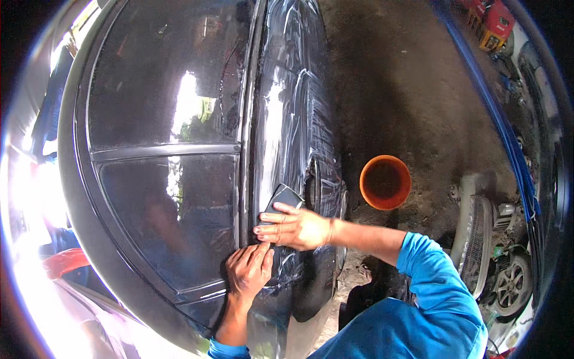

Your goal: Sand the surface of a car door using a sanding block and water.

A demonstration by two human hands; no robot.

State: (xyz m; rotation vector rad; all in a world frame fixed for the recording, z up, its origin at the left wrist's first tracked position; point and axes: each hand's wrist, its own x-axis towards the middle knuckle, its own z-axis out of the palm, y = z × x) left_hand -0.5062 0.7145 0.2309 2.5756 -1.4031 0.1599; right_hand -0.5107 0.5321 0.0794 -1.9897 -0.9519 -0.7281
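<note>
A dark car stands along my left, its door streaked with whitish wet smears. Pressed flat on the upper door is a dark rectangular sheet with pale edges, seemingly sandpaper. My right hand lies over it, fingers stretched across and holding it against the panel; its lower part is hidden under the palm. Just below, my left hand rests by the window's lower edge. Its fingers are bent and close together, their tips almost meeting my right fingers; whatever lies beneath them is hidden.
An orange bucket stands on the dark floor right of the car. Farther right are a detached grille, a wheel and long blue strips. Red crates sit at the far right.
</note>
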